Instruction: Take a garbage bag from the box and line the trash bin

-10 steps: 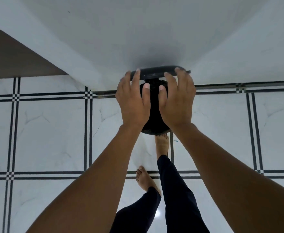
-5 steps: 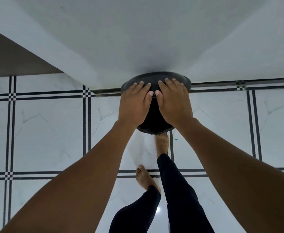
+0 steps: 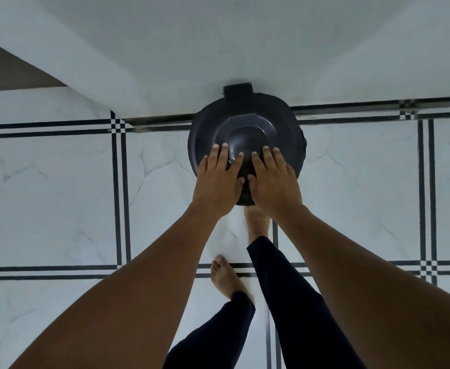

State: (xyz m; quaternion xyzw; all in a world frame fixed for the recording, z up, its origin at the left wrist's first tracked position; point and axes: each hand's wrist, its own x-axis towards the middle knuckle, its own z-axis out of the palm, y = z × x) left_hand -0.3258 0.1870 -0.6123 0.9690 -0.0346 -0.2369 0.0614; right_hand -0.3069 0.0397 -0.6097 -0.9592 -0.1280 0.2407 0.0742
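Far left: a brown surface (image 3: 3, 67) cutting into the upper corner above a white wall (image 3: 218, 35). Below it, a white marble-look tiled floor (image 3: 53, 195) crossed by paired dark lines. Toward the middle, left hand (image 3: 218, 182) lying flat on the near part of the lid (image 3: 245, 134), fingers straight and slightly spread, gripping nothing, thumb pointing in toward the other hand. Under both hands, a round black trash bin (image 3: 297, 155) standing on the floor against the foot of the wall, lid down, a raised dome at the lid's centre and a squared hinge block (image 3: 238, 90) at its far edge touching the wall. Just right of the left one, right hand (image 3: 271, 182) likewise flat on the near part of the lid, fingers straight, holding nothing, thumb nearly meeting the left thumb. Below the hands, two bare feet on the floor: left foot (image 3: 226, 275) nearer, right foot (image 3: 257, 222) farther, its toes at the base of the bin, dark trouser legs (image 3: 285, 302) above them. Garbage bag and box nowhere visible.
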